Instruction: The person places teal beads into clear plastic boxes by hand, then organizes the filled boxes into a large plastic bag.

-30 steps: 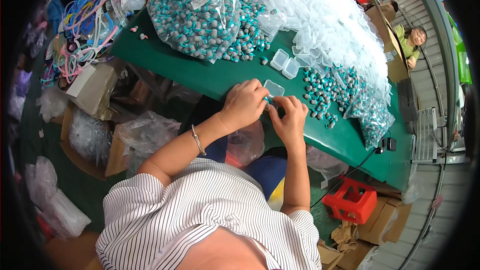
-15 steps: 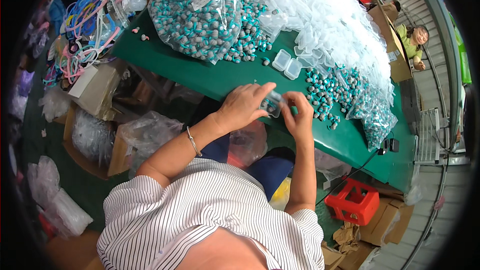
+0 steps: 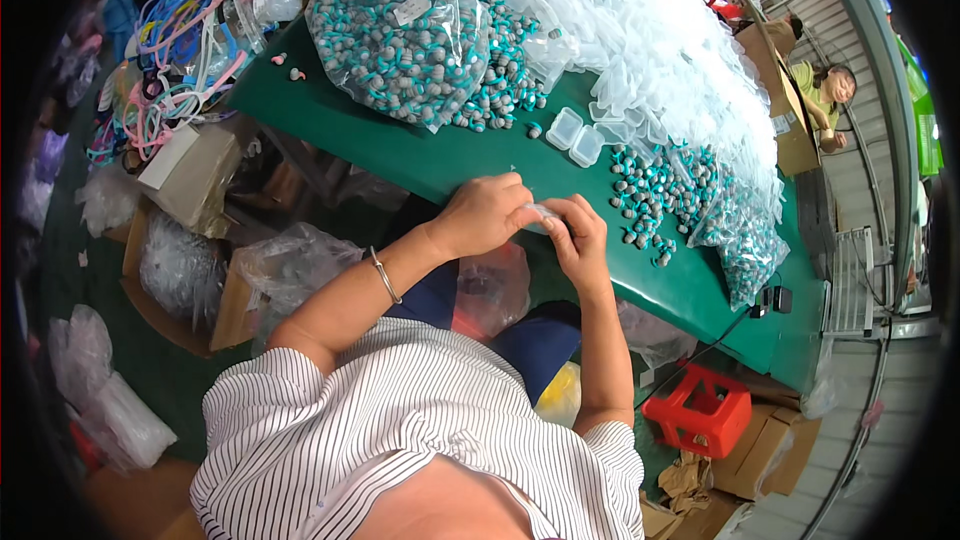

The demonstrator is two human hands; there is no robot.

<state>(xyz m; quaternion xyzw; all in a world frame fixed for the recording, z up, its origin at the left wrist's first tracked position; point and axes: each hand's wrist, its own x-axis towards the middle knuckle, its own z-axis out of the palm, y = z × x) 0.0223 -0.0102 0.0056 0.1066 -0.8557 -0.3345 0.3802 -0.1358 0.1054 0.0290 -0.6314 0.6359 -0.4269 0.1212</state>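
Observation:
Between my hands, over the table's near edge, is a small clear plastic case [image 3: 541, 210], mostly hidden by the fingers. My left hand [image 3: 485, 213] grips it from the left. My right hand [image 3: 580, 237] pinches its right side with thumb and fingers. Just beyond them an open clear case [image 3: 574, 136] lies on the green table [image 3: 420, 165]. Loose small grey-and-teal pieces [image 3: 640, 202] are scattered to the right of my right hand.
A big clear bag of grey-and-teal pieces [image 3: 395, 50] sits at the far left, a smaller bag [image 3: 742, 255] at the right. Behind rises a heap of clear cases [image 3: 660, 60]. A red stool [image 3: 700, 410] stands below the table; another person [image 3: 825, 100] is at far right.
My fingers have closed further over the case, which showed grey-and-teal pieces inside before. My right hand has moved slightly down and left, with the thumb now on the case's edge.

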